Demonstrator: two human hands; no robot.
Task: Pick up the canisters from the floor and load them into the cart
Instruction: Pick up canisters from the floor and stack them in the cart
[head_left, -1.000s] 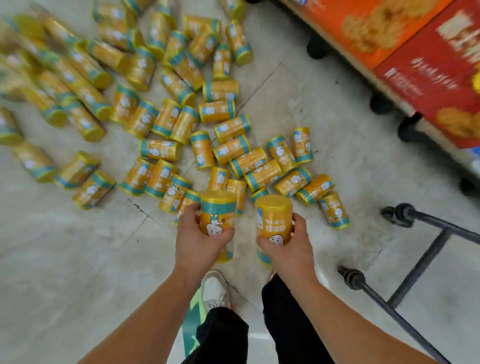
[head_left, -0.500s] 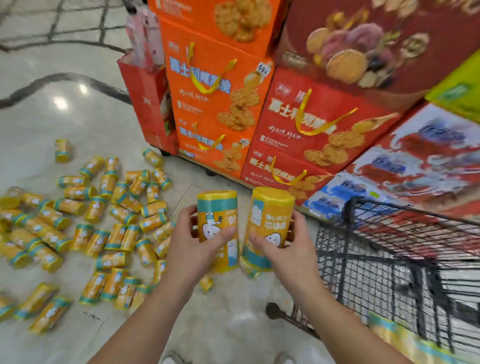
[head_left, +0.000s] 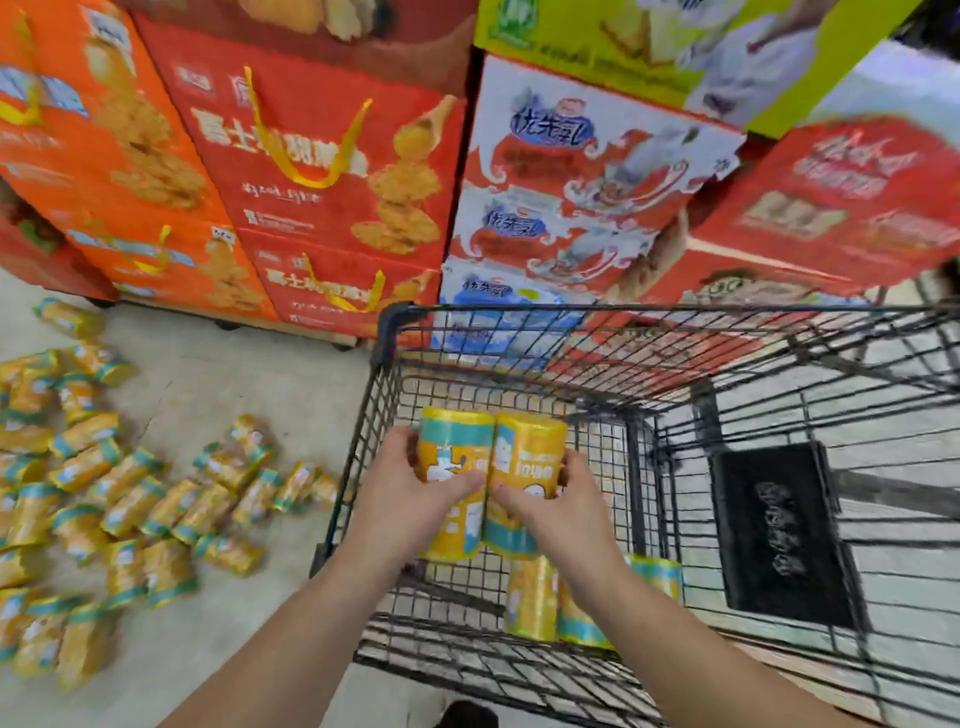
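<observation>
The floor (head_left: 249, 395) under me is pale, smooth and faintly glossy. Along its far edge rises a wall of stacked cardboard gift boxes (head_left: 322, 171), orange and red with yellow ribbon handles and printed biscuits. White-and-red cartons (head_left: 582, 171) stand just beside them on the right.

The cart (head_left: 387, 332) is a dark wire basket, a grid of thin bars with a black cap on its far left corner. A flat black panel (head_left: 774, 525) hangs on its right side.

My left hand (head_left: 400, 499) is wrapped around the left canister (head_left: 454, 447), thumb across its front. My right hand (head_left: 561, 506) grips the right canister (head_left: 530, 447) the same way. Both are upright yellow cylinders with teal bands and glossy printed labels, touching side by side inside the basket, near its left wall.

Two stowed canisters (head_left: 535, 597) lie on the wire bottom by the cart's near edge, partly hidden by my right forearm.

The loose canisters (head_left: 130, 499) lie tumbled on their sides across the left part of the floor, blurred, many of them touching.
</observation>
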